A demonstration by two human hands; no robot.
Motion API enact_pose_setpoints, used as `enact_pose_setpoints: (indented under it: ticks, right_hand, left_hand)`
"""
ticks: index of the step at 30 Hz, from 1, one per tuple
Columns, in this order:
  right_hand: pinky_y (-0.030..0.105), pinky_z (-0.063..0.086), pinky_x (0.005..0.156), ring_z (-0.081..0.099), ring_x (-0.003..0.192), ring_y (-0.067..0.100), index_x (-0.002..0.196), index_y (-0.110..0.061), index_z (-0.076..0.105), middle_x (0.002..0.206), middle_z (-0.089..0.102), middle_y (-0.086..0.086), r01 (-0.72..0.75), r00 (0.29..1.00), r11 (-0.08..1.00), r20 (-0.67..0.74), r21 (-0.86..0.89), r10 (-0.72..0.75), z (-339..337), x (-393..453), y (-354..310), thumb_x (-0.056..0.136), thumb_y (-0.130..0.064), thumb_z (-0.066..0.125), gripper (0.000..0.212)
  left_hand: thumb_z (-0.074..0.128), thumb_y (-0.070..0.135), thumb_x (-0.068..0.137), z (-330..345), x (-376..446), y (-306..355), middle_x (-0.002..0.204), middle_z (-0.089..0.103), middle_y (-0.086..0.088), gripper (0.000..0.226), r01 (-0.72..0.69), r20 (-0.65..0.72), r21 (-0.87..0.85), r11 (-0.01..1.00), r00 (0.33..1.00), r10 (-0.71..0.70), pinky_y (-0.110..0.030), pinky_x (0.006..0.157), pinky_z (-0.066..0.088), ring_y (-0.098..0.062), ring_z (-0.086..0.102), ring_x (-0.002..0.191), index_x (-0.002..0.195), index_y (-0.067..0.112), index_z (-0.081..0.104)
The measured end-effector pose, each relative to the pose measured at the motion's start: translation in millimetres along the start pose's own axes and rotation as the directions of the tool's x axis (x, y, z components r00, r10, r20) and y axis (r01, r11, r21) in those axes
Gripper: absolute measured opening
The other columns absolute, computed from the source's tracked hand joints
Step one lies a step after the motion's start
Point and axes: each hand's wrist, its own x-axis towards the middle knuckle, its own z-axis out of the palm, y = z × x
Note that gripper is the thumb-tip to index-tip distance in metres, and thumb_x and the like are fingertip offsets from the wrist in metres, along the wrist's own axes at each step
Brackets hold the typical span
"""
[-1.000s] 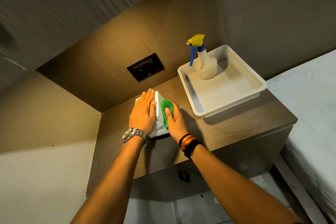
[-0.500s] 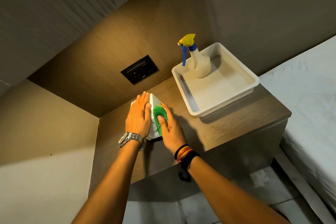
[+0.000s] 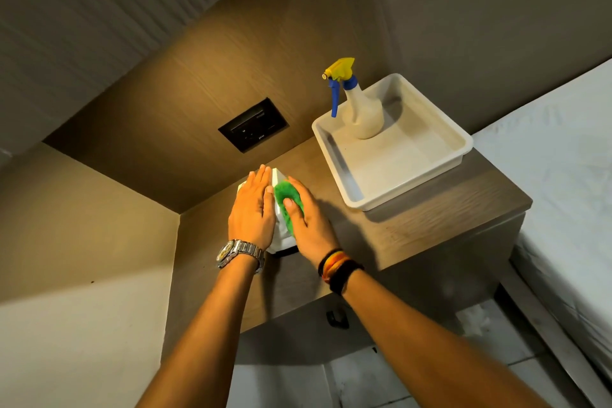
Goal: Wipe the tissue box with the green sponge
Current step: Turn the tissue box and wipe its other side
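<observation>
Tissue box (image 3: 278,235), white, sits on the wooden desk (image 3: 414,225) near its back left corner, and both hands hide most of it. One white edge shows between the hands, and a bit of white shows down by the wrists. The left hand (image 3: 251,212) lies flat on the left side of the box with its fingers straight and close together, holding the box still. This hand's grip is open and flat, not wrapped around anything. A silver watch (image 3: 238,253) is on the left wrist. The right hand (image 3: 306,220) presses the green sponge (image 3: 286,200) against the right side of the box. Its thumb lies on top of the sponge and the fingers curl along the far side, so the grip is pinching the sponge. Black and orange bands (image 3: 337,270) go around the right wrist. To the right on the same desk stands a white tray (image 3: 407,189), well apart from the box. Inside the tray, in its back left corner, a spray bottle (image 3: 362,113) stands up with a yellow top and a blue trigger. A dark wall socket (image 3: 253,129) is set in the wooden wall behind the box. A bed (image 3: 563,175) with a white sheet is at the far right.
</observation>
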Motion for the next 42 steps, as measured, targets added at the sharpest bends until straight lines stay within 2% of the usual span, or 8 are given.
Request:
enact_pose_setpoints:
  ticks: [10, 15, 22, 25, 29, 33, 37, 42]
  right_hand:
    - [0.046, 0.053, 0.098, 0.058, 0.120, 0.022, 0.142, -0.032, 0.040, 0.138, 0.056, 0.004, -0.134, 0.989, 0.990, -0.064, -0.040, 0.131, 0.5, 31.5, 4.4, 0.100, -0.039, 0.041, 0.043]
    - [0.035, 0.030, 0.117, 0.014, 0.150, 0.005, 0.151, -0.048, 0.009, 0.160, 0.015, -0.024, 0.092, 0.994, 0.962, -0.027, -0.256, -0.102, 6.5, -15.4, 31.6, 0.095, -0.063, 0.028, 0.061]
    - [0.044, 0.016, 0.123, -0.007, 0.152, 0.005, 0.149, -0.049, -0.013, 0.162, -0.008, -0.022, 0.137, 0.989, 0.934, 0.103, -0.331, -0.109, -1.6, -13.7, 37.6, 0.097, -0.048, 0.043, 0.076]
    - [0.045, 0.023, 0.121, 0.009, 0.152, 0.011, 0.150, -0.051, -0.004, 0.164, 0.003, -0.020, 0.045, 0.992, 0.971, 0.128, -0.236, -0.014, -10.0, -6.8, 40.8, 0.096, -0.046, 0.038, 0.068]
    - [0.047, 0.046, 0.106, 0.053, 0.125, 0.022, 0.148, -0.048, 0.024, 0.148, 0.047, -0.001, -0.189, 0.981, 0.978, 0.037, -0.084, 0.192, -10.0, 28.4, 9.8, 0.094, -0.048, 0.038, 0.056]
    - [0.036, 0.035, 0.116, 0.041, 0.139, 0.014, 0.151, -0.035, 0.028, 0.156, 0.039, -0.005, -0.039, 0.995, 0.997, 0.086, -0.060, 0.044, 8.0, 39.6, -12.7, 0.097, -0.041, 0.039, 0.055]
    - [0.011, 0.021, 0.112, 0.017, 0.144, -0.011, 0.149, -0.052, 0.013, 0.162, 0.018, -0.019, 0.137, 0.988, 0.973, 0.092, -0.187, -0.122, 1.6, -6.5, 12.4, 0.097, -0.040, 0.036, 0.058]
    - [0.042, 0.041, 0.112, 0.041, 0.140, 0.018, 0.149, -0.047, 0.020, 0.157, 0.035, -0.005, -0.070, 0.998, 0.986, -0.001, -0.154, 0.070, -5.2, -4.4, 37.7, 0.094, -0.035, 0.040, 0.059]
  left_hand:
    - [0.025, 0.045, 0.100, 0.6, -0.7, 0.5, 0.160, 0.032, 0.007, 0.058, 0.023, 0.000, -0.013, 1.000, 1.000, -0.023, -0.028, 0.116, 0.020, -0.012, 0.024, 0.150, 0.154, 0.026, 0.035]
    - [0.026, 0.043, 0.101, 1.5, 1.4, -3.0, 0.161, 0.031, 0.008, 0.056, -0.004, -0.006, 0.003, 1.000, 1.000, 0.004, -0.024, 0.115, 0.017, -0.011, 0.022, 0.150, 0.154, 0.026, 0.036]
    - [0.026, 0.042, 0.102, -0.9, 0.3, -1.0, 0.161, 0.030, 0.007, 0.056, -0.010, 0.015, 0.001, 1.000, 1.000, 0.010, -0.026, 0.117, 0.014, -0.012, 0.021, 0.151, 0.154, 0.025, 0.035]
    - [0.027, 0.041, 0.101, -0.9, 0.4, -1.4, 0.161, 0.031, 0.005, 0.056, -0.019, 0.015, 0.003, 1.000, 1.000, 0.019, -0.026, 0.118, 0.015, -0.013, 0.022, 0.151, 0.154, 0.023, 0.035]
    - [0.026, 0.043, 0.101, 1.1, 1.5, -3.1, 0.160, 0.032, 0.007, 0.056, -0.012, 0.004, -0.003, 1.000, 1.000, 0.012, -0.025, 0.117, 0.016, -0.011, 0.023, 0.150, 0.153, 0.025, 0.036]
    - [0.026, 0.044, 0.102, 3.6, 1.1, -7.4, 0.160, 0.031, 0.008, 0.055, 0.009, -0.008, -0.036, 0.999, 1.000, -0.009, -0.028, 0.119, 0.018, -0.007, 0.022, 0.148, 0.153, 0.027, 0.036]
    - [0.026, 0.040, 0.102, 3.6, 2.4, -11.2, 0.160, 0.031, 0.009, 0.054, -0.028, 0.002, -0.004, 1.000, 1.000, 0.028, -0.026, 0.118, 0.018, -0.007, 0.021, 0.149, 0.153, 0.027, 0.037]
    - [0.029, 0.040, 0.104, 4.1, 2.2, -10.8, 0.160, 0.032, 0.010, 0.051, -0.017, -0.021, 0.005, 1.000, 1.000, 0.017, -0.028, 0.117, 0.019, -0.008, 0.024, 0.149, 0.153, 0.028, 0.037]
